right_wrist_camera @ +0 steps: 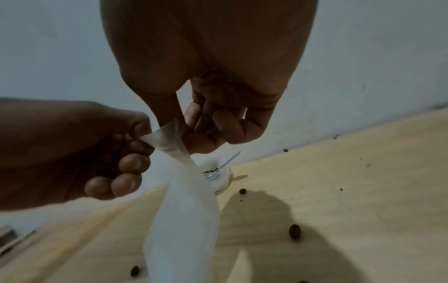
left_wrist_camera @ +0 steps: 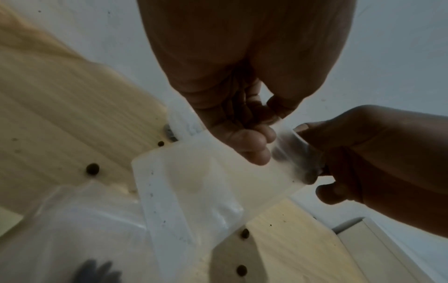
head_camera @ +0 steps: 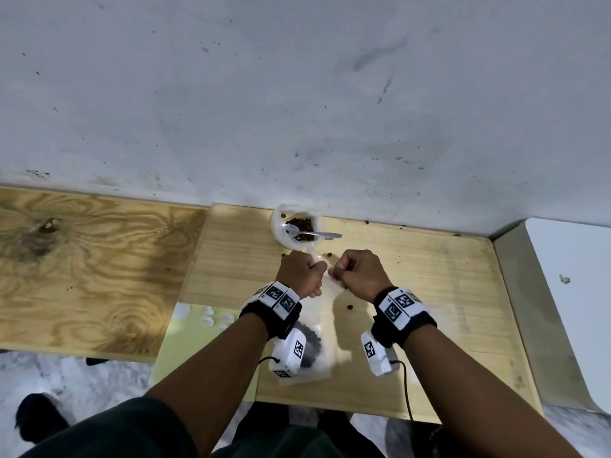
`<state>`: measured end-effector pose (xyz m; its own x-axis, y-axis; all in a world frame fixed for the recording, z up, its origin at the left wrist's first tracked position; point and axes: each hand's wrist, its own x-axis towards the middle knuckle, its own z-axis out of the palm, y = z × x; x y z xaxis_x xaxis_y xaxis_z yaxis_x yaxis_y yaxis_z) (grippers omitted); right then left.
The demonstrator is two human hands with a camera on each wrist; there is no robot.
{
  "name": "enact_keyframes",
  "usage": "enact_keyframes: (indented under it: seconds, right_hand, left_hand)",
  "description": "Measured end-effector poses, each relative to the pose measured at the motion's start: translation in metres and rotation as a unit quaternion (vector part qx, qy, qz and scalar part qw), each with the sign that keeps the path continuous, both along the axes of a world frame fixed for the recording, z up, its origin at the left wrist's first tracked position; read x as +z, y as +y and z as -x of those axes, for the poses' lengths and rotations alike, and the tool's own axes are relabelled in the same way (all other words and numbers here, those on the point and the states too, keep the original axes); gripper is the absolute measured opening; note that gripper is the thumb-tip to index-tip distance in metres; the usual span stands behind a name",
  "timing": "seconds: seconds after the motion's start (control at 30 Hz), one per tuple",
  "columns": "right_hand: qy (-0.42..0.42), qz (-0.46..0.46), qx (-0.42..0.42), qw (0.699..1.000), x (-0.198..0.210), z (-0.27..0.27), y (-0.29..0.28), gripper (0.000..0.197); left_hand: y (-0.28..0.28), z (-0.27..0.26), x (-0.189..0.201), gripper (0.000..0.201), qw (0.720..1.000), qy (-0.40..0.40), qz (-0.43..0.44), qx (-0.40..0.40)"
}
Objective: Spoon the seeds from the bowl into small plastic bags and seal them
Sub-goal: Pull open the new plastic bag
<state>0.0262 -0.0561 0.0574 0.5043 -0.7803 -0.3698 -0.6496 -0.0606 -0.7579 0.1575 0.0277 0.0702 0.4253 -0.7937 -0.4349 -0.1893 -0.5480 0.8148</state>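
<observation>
Here both hands point(head_camera: 325, 274) pinch the small bag's point(left_wrist_camera: 194, 191) top, length hanging downward.

No words, brand names or numbers can be read anywhere in the three views. The only signs are black-and-white square fiducial markers on the white wristbands point(head_camera: 280, 298) and on the white camera housings point(head_camera: 291, 353) under both wrists; they carry no legible characters

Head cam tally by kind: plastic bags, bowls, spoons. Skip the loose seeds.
Small clear plastic bags: 2, the empty bag pinched by the left hand and right hand, the seed-filled bag lying on the light wooden table
White plastic bowl of dark seeds: 1
Metal spoon: 1
Total: 4
</observation>
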Motion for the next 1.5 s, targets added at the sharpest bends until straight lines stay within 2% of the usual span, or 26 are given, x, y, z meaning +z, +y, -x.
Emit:
enact_keyframes:
  seconds: [0.07,0.2,0.27,0.37,0.4,0.47,0.5,0.53,0.63,0.77,0.87,0.93,1.03,1.1,1.2,1.3,1.4,1.5]
  right_hand:
    - [0.021,0.026,0.011,0.999,0.001,-0.001,-0.001,0.021]
    - [0.007,0.043,-0.022,0.999,0.007,-0.003,-0.017,0.011]
    - [0.001,0.034,-0.004,0.999,0.016,-0.001,-0.024,0.016]
    - [-0.034,-0.004,0.016,0.999,0.027,0.005,-0.025,0.021]
    - [-0.048,-0.019,0.015,0.999,0.029,0.007,-0.024,0.023]
    - [-0.066,-0.049,0.017,0.996,0.029,0.008,-0.021,0.022]
    - [-0.069,-0.063,0.022,0.995,0.028,0.008,-0.020,0.019]
    - [-0.067,-0.077,0.029,0.994,0.027,0.008,-0.018,0.018]
    - [-0.057,-0.100,0.044,0.992,0.022,0.008,-0.016,0.020]
    - [-0.044,-0.106,0.068,0.991,0.021,0.010,-0.016,0.013]
    - [-0.014,-0.098,0.117,0.988,0.018,0.009,-0.016,0.041]
    - [-0.013,-0.078,0.123,0.989,0.016,0.006,-0.014,0.049]
    - [-0.025,-0.024,0.094,0.995,0.011,0.002,-0.012,0.027]
    - [0.016,0.016,0.082,0.996,0.005,0.001,-0.014,0.028]
    - [0.055,0.005,0.074,0.996,0.000,0.000,-0.015,0.025]
    - [0.027,-0.029,0.082,0.996,0.008,0.002,-0.014,0.038]
    - [-0.009,-0.082,0.061,0.995,0.017,0.002,-0.013,0.025]
    - [-0.041,-0.107,0.029,0.993,0.012,0.000,-0.015,0.022]
  left_hand:
    - [-0.003,0.000,0.002,0.026,1.000,-0.013,-0.007,-0.002]
    - [-0.009,0.005,0.007,0.035,1.000,-0.012,0.007,-0.010]
    - [-0.010,0.006,0.005,0.037,0.998,-0.049,0.024,-0.011]
    - [-0.007,0.002,-0.005,0.030,0.989,-0.125,0.079,-0.008]
    - [-0.004,0.001,-0.008,0.045,0.984,-0.149,0.089,-0.022]
    - [0.001,0.002,-0.012,0.098,0.972,-0.208,0.070,-0.083]
    - [0.002,0.004,-0.012,0.115,0.965,-0.234,0.061,-0.104]
    - [0.002,0.006,-0.012,0.122,0.958,-0.254,0.059,-0.119]
    - [0.001,0.006,-0.016,0.115,0.947,-0.284,0.068,-0.135]
    - [0.004,0.002,-0.017,0.115,0.940,-0.287,0.110,-0.151]
    - [0.008,0.002,-0.016,0.117,0.926,-0.301,0.137,-0.182]
    - [0.009,0.002,-0.018,0.117,0.915,-0.319,0.148,-0.199]
    - [0.010,0.001,-0.021,0.117,0.909,-0.324,0.155,-0.212]
    - [0.012,-0.001,-0.022,0.112,0.921,-0.303,0.157,-0.188]
    - [0.013,-0.005,-0.023,0.092,0.935,-0.270,0.153,-0.171]
    - [0.015,-0.007,-0.024,0.093,0.946,-0.239,0.126,-0.180]
    - [0.017,-0.014,-0.028,0.096,0.957,-0.208,0.105,-0.175]
    - [0.019,-0.021,-0.032,0.089,0.963,-0.194,0.088,-0.167]
